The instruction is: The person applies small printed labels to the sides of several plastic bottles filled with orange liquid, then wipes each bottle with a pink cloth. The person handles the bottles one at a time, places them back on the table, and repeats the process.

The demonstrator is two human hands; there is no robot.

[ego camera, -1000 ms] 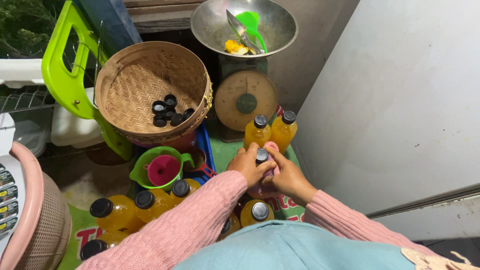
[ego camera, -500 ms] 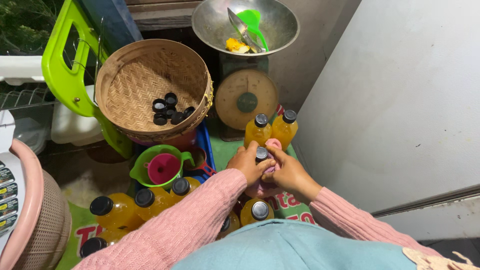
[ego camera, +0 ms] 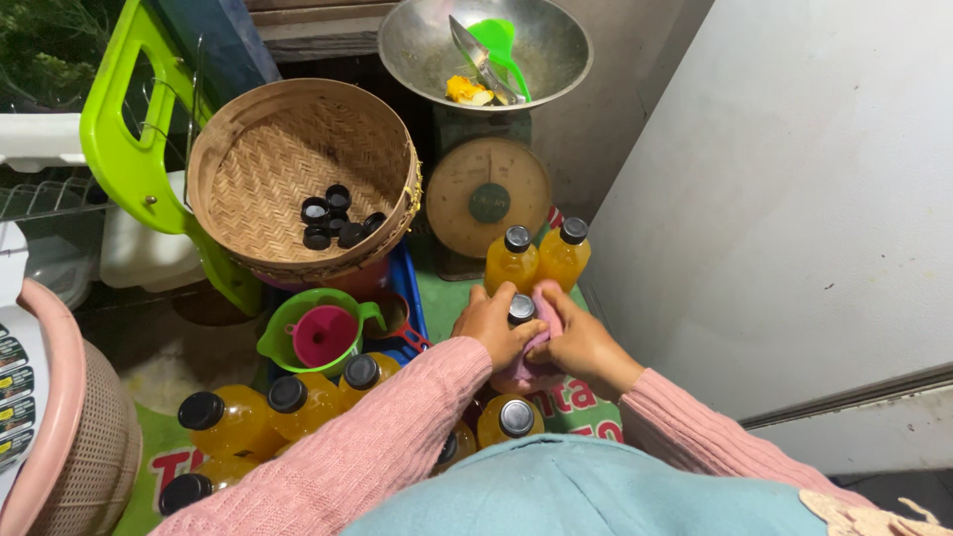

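Straight above the hands, two capped bottles (ego camera: 537,260) of orange liquid stand side by side, touching. Just behind them sits a round-dialled scale (ego camera: 487,195), and on top of it a metal bowl (ego camera: 556,45) holding a green scoop (ego camera: 499,40) and a yellow scrap. Up and to the left, a woven basket (ego camera: 268,164) tilts our way with loose black caps (ego camera: 336,216) gathered in its bottom. Directly left of the hands, a pink funnel (ego camera: 324,335) rests inside a green jug (ego camera: 288,323). Lower left, more orange bottles (ego camera: 260,417) crowd together with black caps on. Far left, a pink mesh basket (ego camera: 65,437) fills the corner.
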